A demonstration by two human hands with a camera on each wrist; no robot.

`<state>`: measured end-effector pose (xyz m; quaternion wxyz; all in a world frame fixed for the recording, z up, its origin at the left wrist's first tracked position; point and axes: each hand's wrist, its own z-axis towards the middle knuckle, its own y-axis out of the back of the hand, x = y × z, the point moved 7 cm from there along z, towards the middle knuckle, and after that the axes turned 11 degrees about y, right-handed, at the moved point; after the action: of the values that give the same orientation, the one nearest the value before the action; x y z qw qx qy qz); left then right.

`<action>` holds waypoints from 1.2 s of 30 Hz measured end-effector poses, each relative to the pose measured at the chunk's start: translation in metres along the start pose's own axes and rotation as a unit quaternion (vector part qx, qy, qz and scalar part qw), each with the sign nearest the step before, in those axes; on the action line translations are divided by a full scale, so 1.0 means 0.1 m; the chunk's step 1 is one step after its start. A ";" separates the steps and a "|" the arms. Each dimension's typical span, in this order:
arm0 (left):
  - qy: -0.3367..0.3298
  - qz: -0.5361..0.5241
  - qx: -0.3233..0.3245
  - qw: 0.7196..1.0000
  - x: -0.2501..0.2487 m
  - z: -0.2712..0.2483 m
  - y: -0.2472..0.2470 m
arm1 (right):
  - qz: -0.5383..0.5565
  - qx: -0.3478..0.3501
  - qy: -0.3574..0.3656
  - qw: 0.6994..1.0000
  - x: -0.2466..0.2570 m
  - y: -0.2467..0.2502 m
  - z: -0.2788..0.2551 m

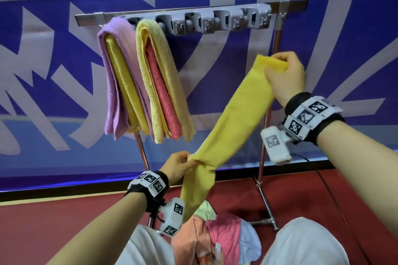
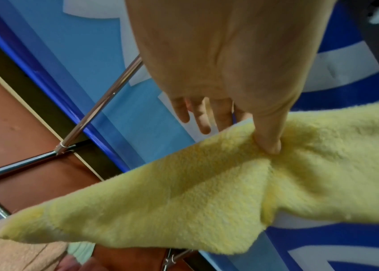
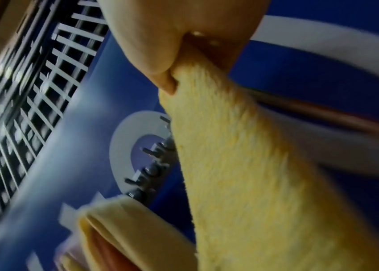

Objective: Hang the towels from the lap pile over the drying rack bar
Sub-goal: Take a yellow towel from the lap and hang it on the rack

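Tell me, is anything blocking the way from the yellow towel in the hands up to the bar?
Nothing visible blocks it. The yellow towel is stretched between both hands below the bar. The hung towels cover only the bar's left part; the right part is free.

Head view bright, even, sharp; wide-angle bend at edges. Left wrist view well lit, soft shadow in towel (image 2: 207,192) folds below left hand (image 2: 218,64). Right wrist view dimmer, motion-blurred, background beyond right hand (image 3: 172,36) smeared.

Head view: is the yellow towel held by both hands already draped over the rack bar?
No: the yellow towel stretches between the left hand and right hand, below the rack bar.
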<state>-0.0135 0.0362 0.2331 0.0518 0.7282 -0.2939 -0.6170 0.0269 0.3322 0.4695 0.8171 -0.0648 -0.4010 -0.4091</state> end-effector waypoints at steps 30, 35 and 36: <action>-0.113 -0.008 -0.007 0.994 -1.49 -0.38 0.83 | 0.295 0.371 -0.090 0.876 0.60 -1.38 -0.78; -0.182 -0.026 -0.066 0.981 -2.24 -0.43 1.16 | 0.260 0.335 -0.058 0.904 0.85 -1.21 -0.15; -0.192 -0.019 -0.076 0.978 -2.40 -0.43 1.22 | 0.250 0.325 -0.044 0.911 0.93 -1.19 -0.02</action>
<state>-0.0340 0.0413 0.5048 0.0377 0.5960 -0.2364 -0.7665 -0.0258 0.1957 0.5079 0.8499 0.0884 -0.5183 -0.0354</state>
